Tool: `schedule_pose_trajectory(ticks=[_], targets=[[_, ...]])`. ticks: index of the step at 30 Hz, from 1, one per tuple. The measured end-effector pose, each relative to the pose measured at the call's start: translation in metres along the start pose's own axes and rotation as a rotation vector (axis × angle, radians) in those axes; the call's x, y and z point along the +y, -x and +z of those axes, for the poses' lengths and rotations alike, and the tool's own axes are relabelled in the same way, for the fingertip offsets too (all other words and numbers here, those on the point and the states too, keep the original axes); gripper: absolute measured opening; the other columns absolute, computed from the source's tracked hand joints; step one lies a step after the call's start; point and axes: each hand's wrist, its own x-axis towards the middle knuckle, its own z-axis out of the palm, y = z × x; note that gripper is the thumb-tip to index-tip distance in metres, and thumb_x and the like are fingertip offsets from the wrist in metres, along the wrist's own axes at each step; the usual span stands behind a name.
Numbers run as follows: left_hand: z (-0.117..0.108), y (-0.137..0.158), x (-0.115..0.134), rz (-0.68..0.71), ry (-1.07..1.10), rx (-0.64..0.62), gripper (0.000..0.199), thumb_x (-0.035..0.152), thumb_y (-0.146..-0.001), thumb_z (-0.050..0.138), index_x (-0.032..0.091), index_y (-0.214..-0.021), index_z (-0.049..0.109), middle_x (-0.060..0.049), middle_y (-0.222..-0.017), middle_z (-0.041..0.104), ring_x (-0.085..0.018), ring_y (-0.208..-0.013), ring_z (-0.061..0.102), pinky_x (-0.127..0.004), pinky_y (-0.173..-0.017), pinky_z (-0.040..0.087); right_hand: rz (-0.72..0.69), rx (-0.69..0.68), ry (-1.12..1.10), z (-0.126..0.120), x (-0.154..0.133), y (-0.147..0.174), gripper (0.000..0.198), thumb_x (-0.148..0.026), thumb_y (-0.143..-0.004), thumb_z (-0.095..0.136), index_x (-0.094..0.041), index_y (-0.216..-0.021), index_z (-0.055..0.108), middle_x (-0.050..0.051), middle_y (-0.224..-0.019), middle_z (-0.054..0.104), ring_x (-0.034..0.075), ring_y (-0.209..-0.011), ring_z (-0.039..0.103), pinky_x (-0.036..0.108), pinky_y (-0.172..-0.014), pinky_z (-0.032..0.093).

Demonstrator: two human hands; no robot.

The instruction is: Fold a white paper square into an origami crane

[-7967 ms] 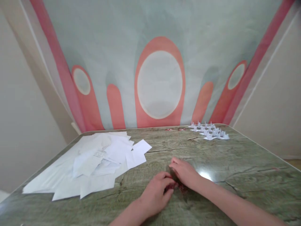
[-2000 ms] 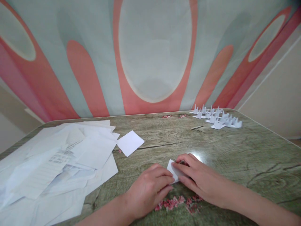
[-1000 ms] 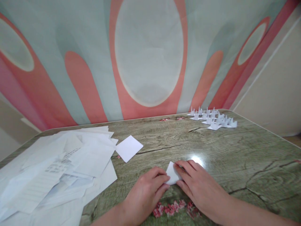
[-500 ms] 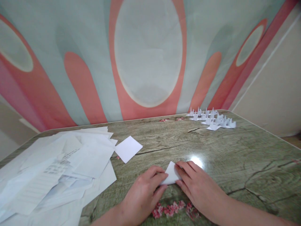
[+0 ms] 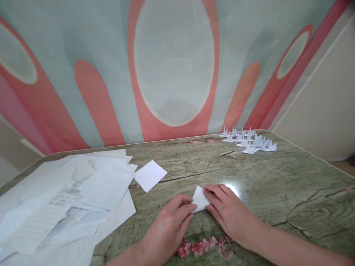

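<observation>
A small folded white paper point(image 5: 200, 200) lies near the front middle of the table, one corner pointing away from me. My left hand point(image 5: 172, 221) pinches its left edge between thumb and fingers. On the other side, my right hand point(image 5: 225, 209) has its fingers on the paper's right edge, thumb low and fingertips above. Parts of the paper are hidden beneath the fingers. Beyond my left hand rests a square of white paper point(image 5: 150, 176), set like a diamond.
A wide heap of white sheets point(image 5: 105, 188), some printed, covers the table's left side. Several folded paper cranes point(image 5: 251, 148) stand in a group at the back right. The wood-patterned table point(image 5: 291, 177) meets a painted backdrop point(image 5: 174, 133) at its far edge.
The folded paper has tilted slightly, its right side lifting farther from me. My right hand has moved a little up and left with it; my left hand keeps its pinch.
</observation>
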Motion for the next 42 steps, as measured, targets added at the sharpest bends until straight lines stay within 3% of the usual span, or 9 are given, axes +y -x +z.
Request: schedule_pose_trajectory(ticks=[14, 24, 32, 37, 42], targets=[[-0.0009, -0.002, 0.001, -0.004, -0.012, -0.014, 0.031, 0.007, -0.083, 0.047, 0.023, -0.107, 0.059, -0.005, -0.107, 0.056, -0.016, -0.098, 0.055, -0.029, -0.087, 0.047, 0.016, -0.028, -0.063, -0.0011, 0.0032, -0.0015, 0.03, -0.018, -0.089, 0.044, -0.018, -0.117, 0.052, 0.01, -0.115, 0.054, 0.023, -0.101, 0.048, 0.043, -0.086, 0.045], [-0.0001, -0.0042, -0.0021, -0.018, 0.035, 0.026, 0.028, 0.008, -0.084, 0.048, 0.023, -0.104, 0.062, -0.004, -0.105, 0.058, -0.015, -0.096, 0.056, -0.028, -0.086, 0.047, -0.017, 0.033, -0.026, 0.0005, 0.0042, -0.0007, 0.029, -0.02, -0.089, 0.044, -0.018, -0.117, 0.054, 0.01, -0.112, 0.057, 0.022, -0.101, 0.05, 0.041, -0.084, 0.046], [-0.0026, -0.0013, 0.0003, 0.045, -0.145, -0.037, 0.033, 0.015, -0.085, 0.05, 0.025, -0.116, 0.056, -0.004, -0.111, 0.061, -0.019, -0.102, 0.054, -0.037, -0.092, 0.044, 0.0, -0.015, -0.02, 0.0017, 0.0038, -0.0002, 0.032, -0.022, -0.089, 0.045, -0.018, -0.12, 0.051, 0.01, -0.116, 0.054, 0.023, -0.102, 0.048, 0.043, -0.087, 0.044], [-0.0056, -0.0023, 0.0049, 0.128, -0.264, -0.144, 0.041, 0.017, -0.085, 0.049, 0.024, -0.125, 0.047, -0.004, -0.128, 0.051, -0.02, -0.12, 0.043, -0.042, -0.102, 0.036, 0.019, -0.044, -0.032, -0.0001, 0.0024, -0.0006, 0.032, -0.02, -0.089, 0.044, -0.018, -0.12, 0.051, 0.01, -0.116, 0.054, 0.024, -0.103, 0.047, 0.043, -0.088, 0.043], [-0.0049, -0.0039, 0.0078, 0.132, -0.341, -0.198, 0.043, 0.016, -0.086, 0.047, 0.023, -0.128, 0.043, -0.005, -0.132, 0.048, -0.019, -0.122, 0.043, -0.04, -0.103, 0.036, 0.019, -0.041, -0.055, -0.0013, 0.0031, -0.0011, 0.031, -0.019, -0.089, 0.044, -0.019, -0.119, 0.051, 0.01, -0.115, 0.053, 0.023, -0.103, 0.047, 0.044, -0.088, 0.043]])
